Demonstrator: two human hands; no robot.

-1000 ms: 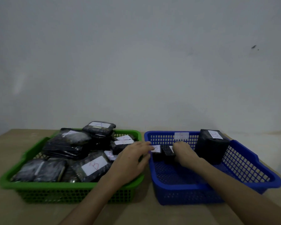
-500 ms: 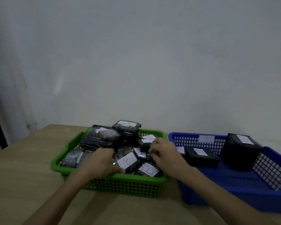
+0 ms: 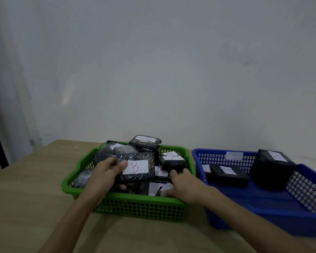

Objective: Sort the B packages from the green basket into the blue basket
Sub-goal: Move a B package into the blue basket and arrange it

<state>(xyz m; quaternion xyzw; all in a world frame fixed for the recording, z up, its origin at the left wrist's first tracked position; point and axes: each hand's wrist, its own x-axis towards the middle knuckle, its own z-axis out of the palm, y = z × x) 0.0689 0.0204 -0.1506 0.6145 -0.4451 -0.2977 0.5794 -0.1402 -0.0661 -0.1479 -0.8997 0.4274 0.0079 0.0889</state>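
— What had changed in the last half second?

— The left hand (image 3: 106, 172) had lifted a B package (image 3: 135, 168) clear of the pile in the green basket (image 3: 128, 207); transfer to the blue basket (image 3: 281, 212) looked next.

— And the fingers?

— Left fingers (image 3: 123, 164) were clamped on its edge. The right hand (image 3: 182, 185) lay half-curled on the packages, holding nothing I could see.
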